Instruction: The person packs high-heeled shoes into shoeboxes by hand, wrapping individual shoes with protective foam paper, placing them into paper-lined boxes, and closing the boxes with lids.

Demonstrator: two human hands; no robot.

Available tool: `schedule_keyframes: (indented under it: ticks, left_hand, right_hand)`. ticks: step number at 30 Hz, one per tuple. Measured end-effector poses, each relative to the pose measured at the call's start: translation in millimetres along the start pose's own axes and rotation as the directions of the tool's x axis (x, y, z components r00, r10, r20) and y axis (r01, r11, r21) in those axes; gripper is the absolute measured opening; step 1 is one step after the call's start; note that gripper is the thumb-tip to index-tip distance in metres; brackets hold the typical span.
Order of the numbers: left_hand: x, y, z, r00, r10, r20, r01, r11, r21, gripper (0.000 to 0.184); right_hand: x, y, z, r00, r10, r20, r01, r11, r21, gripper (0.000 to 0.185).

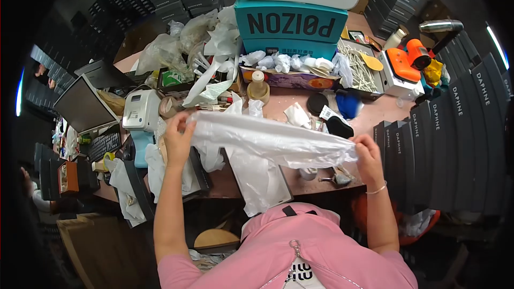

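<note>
A thin, crinkled white wrapping sheet (273, 140) is stretched across the air in front of me; whether it is paper or plastic I cannot tell. My left hand (178, 138) pinches one end between thumb and fingers. At the other end, my right hand (368, 158) has its fingers closed on a gathered corner. Below the sheet, an open tray-like box (281, 184) lined with white paper lies at the table's front edge. A brush (338, 177) rests on the table just below my right hand.
A white label printer (141, 110) stands left. Behind are a teal box (292, 27) and a purple carton (292, 79) of crumpled paper. An orange tool (401, 61) sits on a white box. Dark shoeboxes (455, 139) line the right side.
</note>
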State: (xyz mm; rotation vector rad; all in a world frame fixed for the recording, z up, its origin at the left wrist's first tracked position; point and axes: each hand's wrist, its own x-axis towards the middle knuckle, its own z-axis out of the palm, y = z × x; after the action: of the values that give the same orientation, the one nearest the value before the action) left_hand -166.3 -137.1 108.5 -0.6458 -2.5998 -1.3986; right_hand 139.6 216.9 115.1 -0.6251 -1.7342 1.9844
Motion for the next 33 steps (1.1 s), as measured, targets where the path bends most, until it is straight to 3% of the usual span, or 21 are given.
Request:
schedule_keyframes:
  ticks: [1, 2, 3, 4, 5, 6, 7, 9, 10, 12, 15, 17, 19, 20, 21, 22, 24, 26, 27, 30, 33]
  left_hand:
    - [1, 34, 0, 0.949, 0.235, -0.208, -0.187, 0.956, 0.228, 0.035]
    - [-6, 48, 2, 0.966, 0.173, -0.192, -0.170, 0.985, 0.029, 0.043]
    - [-20, 59, 6, 0.980, 0.117, -0.160, -0.144, 0.974, -0.172, 0.050]
    - [-38, 69, 20, 0.996, 0.050, 0.080, -0.001, 0.859, -0.513, 0.056]
    - [-55, 79, 37, 0.942, 0.072, 0.327, 0.209, 0.636, -0.743, 0.062]
    - [-67, 92, 49, 0.872, 0.060, 0.485, 0.388, 0.519, -0.762, 0.077]
    - [-80, 95, 62, 0.834, 0.011, 0.551, 0.507, 0.379, -0.774, 0.079]
    - [-92, 85, 87, 0.706, -0.143, 0.694, 0.706, 0.213, -0.675, 0.069]
    - [-92, 93, 87, 0.710, -0.146, 0.689, 0.702, 0.223, -0.676, 0.050]
    - [-100, 70, 96, 0.678, -0.230, 0.698, 0.734, 0.267, -0.624, 0.041]
    - [-104, 49, 94, 0.678, -0.333, 0.655, 0.735, 0.289, -0.613, 0.032]
    - [-104, 42, 82, 0.699, -0.359, 0.619, 0.713, 0.275, -0.645, 0.033]
    - [-108, 38, 62, 0.683, -0.237, 0.691, 0.708, 0.448, -0.546, 0.047]
    - [-109, 36, 54, 0.680, -0.244, 0.692, 0.711, 0.449, -0.541, 0.047]
    - [-107, 34, 48, 0.678, -0.154, 0.718, 0.628, 0.630, -0.458, 0.053]
    - [-104, 33, 42, 0.654, -0.065, 0.754, 0.502, 0.783, -0.368, 0.059]
    - [-97, 30, 30, 0.592, -0.057, 0.804, 0.470, 0.835, -0.287, 0.059]
    - [-91, 38, 23, 0.526, -0.061, 0.848, 0.433, 0.878, -0.205, 0.060]
    - [-84, 47, 17, 0.523, -0.133, 0.842, 0.504, 0.845, -0.179, 0.058]
    - [-82, 19, 19, 0.523, -0.210, 0.826, 0.663, 0.709, -0.240, 0.049]
    - [-75, -3, 30, 0.492, -0.177, 0.853, 0.355, 0.935, -0.011, 0.035]
  right_hand:
    - [-8, -27, 12, 0.988, -0.147, -0.043, 0.140, 0.980, -0.138, 0.007]
    - [-19, -54, 25, 0.952, -0.299, -0.068, 0.270, 0.922, -0.277, 0.008]
    - [-27, -70, 43, 0.884, -0.468, -0.013, 0.449, 0.856, -0.255, 0.009]
    - [-30, -77, 48, 0.739, -0.629, 0.241, 0.674, 0.692, -0.260, 0.010]
    - [-35, -81, 59, 0.638, -0.606, 0.474, 0.763, 0.578, -0.289, 0.012]
    - [-35, -82, 77, 0.499, -0.574, 0.649, 0.855, 0.449, -0.259, 0.015]
    - [-37, -68, 92, 0.415, -0.506, 0.756, 0.879, 0.437, -0.189, 0.018]
    - [-45, -40, 128, 0.288, -0.435, 0.853, 0.905, 0.416, -0.093, 0.023]
    - [-48, -22, 142, 0.292, -0.436, 0.851, 0.903, 0.420, -0.094, 0.023]
    - [-57, 10, 161, 0.207, -0.316, 0.926, 0.844, 0.536, -0.006, 0.024]
    - [-62, 23, 162, 0.261, -0.135, 0.956, 0.693, 0.715, -0.088, 0.027]
    - [-48, 7, 143, 0.554, 0.032, 0.832, 0.363, 0.890, -0.276, 0.035]
    - [-21, 6, 129, 0.839, 0.015, 0.544, 0.297, 0.825, -0.481, 0.049]
    - [-6, 0, 131, 0.845, -0.188, 0.501, 0.480, 0.678, -0.556, 0.052]
    - [10, -9, 133, 0.792, -0.391, 0.470, 0.611, 0.478, -0.631, 0.055]
    - [22, -17, 140, 0.794, -0.393, 0.463, 0.607, 0.480, -0.633, 0.055]
    - [42, -28, 155, 0.572, -0.451, 0.685, 0.782, 0.048, -0.621, 0.041]
    - [64, -5, 149, 0.509, -0.294, 0.809, 0.838, -0.049, -0.544, 0.019]
    - [65, 4, 143, 0.592, -0.206, 0.779, 0.793, -0.026, -0.609, 0.003]
    - [53, 39, 102, 0.637, -0.318, 0.702, 0.744, 0.016, -0.668, 0.005]
    - [29, 58, 44, 0.774, -0.131, 0.620, 0.606, -0.133, -0.784, 0.012]
